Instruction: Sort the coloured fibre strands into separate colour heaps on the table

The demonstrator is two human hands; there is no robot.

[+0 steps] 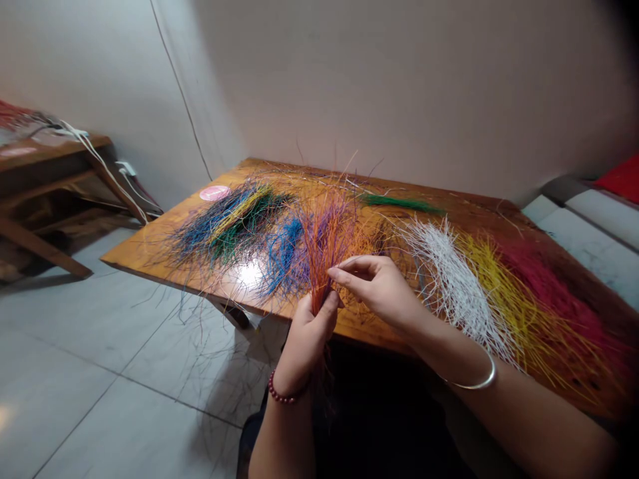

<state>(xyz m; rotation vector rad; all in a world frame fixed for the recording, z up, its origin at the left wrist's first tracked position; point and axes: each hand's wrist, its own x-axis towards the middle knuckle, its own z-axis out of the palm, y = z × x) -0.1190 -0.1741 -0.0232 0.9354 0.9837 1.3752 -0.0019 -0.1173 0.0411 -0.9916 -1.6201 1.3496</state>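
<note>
Our left hand [310,331] is closed round the lower part of the orange bundle [322,259], which stands roughly upright, its loose tips fanning toward 12 o'clock; our right hand [387,286] touches the bundle from 3 o'clock, thumb and forefinger in a narrow pinch, though we cannot tell whether a strand is caught there. We wear a bead bracelet [284,392] on the left wrist and a bangle [483,379] on the right. Out from the bundle, we have blue strands [285,247] at 9 o'clock and, farther off, a mixed pile [232,218] of blue, yellow and green at 10, a pink disc [215,193] just beyond it. At 2 o'clock lies a green sheaf [404,202]; toward 3 come white strands [456,286], then yellow strands [524,319], then red strands [546,279], all on our wooden table [142,246]. Well apart, at 10 o'clock, we see another table [50,158] with white cords [94,148]
</note>
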